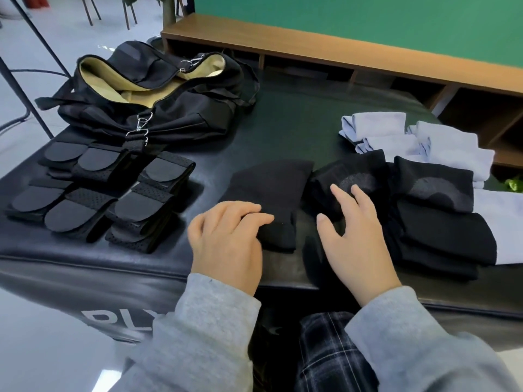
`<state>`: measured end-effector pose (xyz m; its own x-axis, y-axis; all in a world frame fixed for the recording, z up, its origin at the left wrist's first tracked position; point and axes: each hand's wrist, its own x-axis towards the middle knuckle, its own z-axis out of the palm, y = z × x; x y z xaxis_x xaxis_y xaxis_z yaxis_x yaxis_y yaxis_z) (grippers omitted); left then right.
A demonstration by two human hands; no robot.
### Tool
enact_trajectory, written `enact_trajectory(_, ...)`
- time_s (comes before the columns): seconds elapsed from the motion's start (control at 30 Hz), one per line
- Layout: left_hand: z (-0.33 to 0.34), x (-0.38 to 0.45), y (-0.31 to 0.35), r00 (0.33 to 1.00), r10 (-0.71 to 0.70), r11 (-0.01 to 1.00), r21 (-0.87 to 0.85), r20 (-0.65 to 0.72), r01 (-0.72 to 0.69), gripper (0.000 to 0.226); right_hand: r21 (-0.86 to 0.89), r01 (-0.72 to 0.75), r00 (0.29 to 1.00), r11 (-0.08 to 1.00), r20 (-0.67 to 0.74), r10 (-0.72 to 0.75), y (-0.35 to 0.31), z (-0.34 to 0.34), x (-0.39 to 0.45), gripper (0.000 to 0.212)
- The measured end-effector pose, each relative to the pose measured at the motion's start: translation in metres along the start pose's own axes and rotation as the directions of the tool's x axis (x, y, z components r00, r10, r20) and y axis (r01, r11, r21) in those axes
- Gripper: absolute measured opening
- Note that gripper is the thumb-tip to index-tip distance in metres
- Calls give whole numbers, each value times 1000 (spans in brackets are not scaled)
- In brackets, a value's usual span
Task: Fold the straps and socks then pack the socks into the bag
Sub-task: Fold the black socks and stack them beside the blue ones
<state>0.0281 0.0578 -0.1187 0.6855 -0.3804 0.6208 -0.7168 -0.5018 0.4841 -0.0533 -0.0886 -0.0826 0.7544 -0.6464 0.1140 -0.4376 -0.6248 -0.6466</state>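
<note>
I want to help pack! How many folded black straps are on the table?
6, all left of the socks, below the bag: back row; front row. More may hide underneath, since some look stacked.

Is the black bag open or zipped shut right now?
Open. The bag gapes at the top, its tan lining showing; no socks are visible inside it.
</note>
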Motion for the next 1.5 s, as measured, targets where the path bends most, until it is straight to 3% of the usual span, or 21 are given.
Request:
enact_trajectory(0.07,1,4,7,994,87,996,-12,60,-86,21,-80,-17,999,997,42,20,-4,-1,9,53)
enact_trajectory(0.2,8,7,10,954,56,984,147,295,-103,44,-211,5,997,977,82,13,-9,1,20,51)
enact_trajectory(0.33,7,4,8,981,9,988,147,194,-38,17,-291,34,998,956,58,-18,-7,10,27,54)
enact_trajectory(0.47,0,-3,6,988,-36,987,158,152,11,14,-207,71,992,976,-91,-91,0,23,25,53)
enact_trajectory(0.6,-18,-2,-4,989,-53,992,120,137,37,19,-209,92,990,974,-83,-112,5,27,24,55)
enact_trajectory(0.77,-43,1,-2,930,-169,976,-76,327,205,24,27,104,994,994,-43,-103,2,20,20,48)
enact_trajectory(0.9,-58,6,4,924,-62,982,-144,378,125,16,173,144,989,974,-52,-137,0,17,15,45)
enact_trajectory(1.03,-69,5,14,954,-14,979,-192,300,75,27,335,124,992,934,-80,-103,3,16,6,40)
enact_trajectory(1.2,-77,6,17,978,90,976,-210,188,-49,5,312,137,990,940,-86,-116,3,12,-10,30)
enact_trajectory(1.33,-85,9,18,982,109,956,-285,155,-61,34,414,143,989,899,-95,-113,-11,1,-26,33)
enact_trajectory(1.5,-95,12,34,986,81,918,-395,144,-17,46,536,197,975,821,-23,-219,-57,-25,-35,28)
